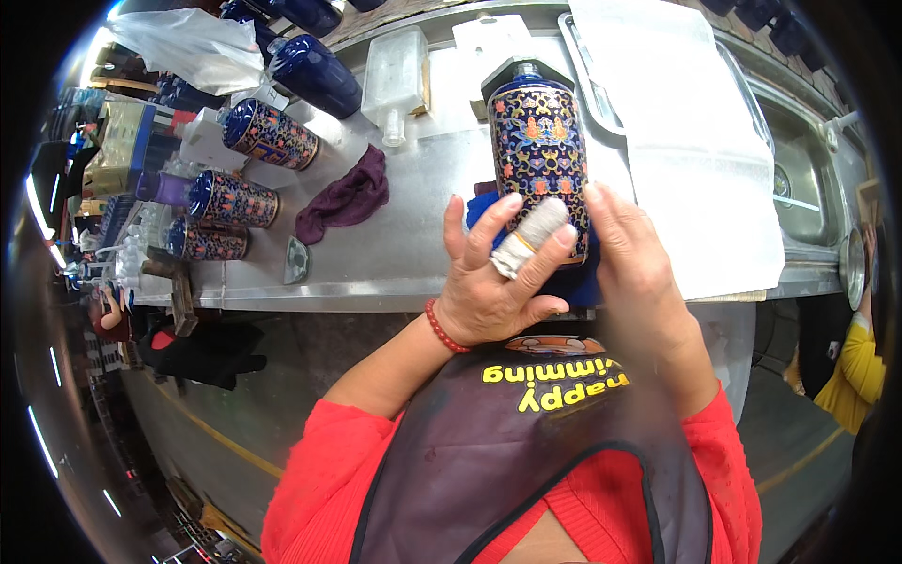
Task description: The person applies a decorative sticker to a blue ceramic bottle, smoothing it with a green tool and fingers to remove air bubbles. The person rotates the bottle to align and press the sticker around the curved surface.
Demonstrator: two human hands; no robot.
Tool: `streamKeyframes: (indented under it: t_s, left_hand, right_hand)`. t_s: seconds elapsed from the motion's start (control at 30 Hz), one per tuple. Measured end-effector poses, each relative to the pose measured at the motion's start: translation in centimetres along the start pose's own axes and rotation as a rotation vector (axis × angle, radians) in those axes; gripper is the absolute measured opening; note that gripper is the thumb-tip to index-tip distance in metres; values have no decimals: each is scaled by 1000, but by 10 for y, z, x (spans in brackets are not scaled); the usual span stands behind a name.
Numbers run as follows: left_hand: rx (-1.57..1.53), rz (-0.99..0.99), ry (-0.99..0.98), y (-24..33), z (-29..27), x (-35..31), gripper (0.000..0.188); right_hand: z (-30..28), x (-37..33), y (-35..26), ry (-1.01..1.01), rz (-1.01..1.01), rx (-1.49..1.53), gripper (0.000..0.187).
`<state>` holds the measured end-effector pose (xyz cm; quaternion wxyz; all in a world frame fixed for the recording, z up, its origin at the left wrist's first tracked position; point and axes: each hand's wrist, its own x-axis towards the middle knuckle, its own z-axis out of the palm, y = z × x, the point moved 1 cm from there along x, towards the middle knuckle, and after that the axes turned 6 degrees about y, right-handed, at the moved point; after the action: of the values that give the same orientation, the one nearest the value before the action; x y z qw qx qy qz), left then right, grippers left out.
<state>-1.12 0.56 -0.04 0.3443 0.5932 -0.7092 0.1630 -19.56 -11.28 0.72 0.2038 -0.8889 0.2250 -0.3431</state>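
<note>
A dark blue bottle (537,141) with a gold, orange and blue floral pattern lies in front of me, its neck pointing away. My left hand (507,268) is over its lower left part, fingers spread. One finger is wrapped in a pale cloth covering (534,235) with a yellow band, and a red bead bracelet circles the wrist. Along the bottle's lower right side, my right hand (639,249) grips the edge; some of its fingers are hidden. Blue cloth (481,209) shows beneath the bottle, partly covered by it and my hands.
Several patterned bottles (272,133) lie at the left, with a plain blue bottle (318,77) behind. A purple cloth (346,197) and a clear rectangular container (395,80) rest on the metal table (423,169). White sheets (700,179) cover its right side, beside a metal sink (799,174).
</note>
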Motion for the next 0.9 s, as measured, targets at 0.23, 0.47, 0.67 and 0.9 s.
streamKeyframes:
  t_s: [0.23,0.47,0.67,0.9]
  left_hand:
    - [-130,172,104,10,3,-11,41]
    - [-173,-324,47,-17,4,-13,97]
    - [-83,-286,11,-16,0,-5,97]
    - [60,-132,26,-16,-9,4,82]
  right_hand:
    - [-14,32,25,112,-71,19,31]
    - [-30,98,-13,-316,-230,265,20]
    - [-25,115,-16,67,-620,-161,32]
    - [-26,126,-1,128,-63,117,23]
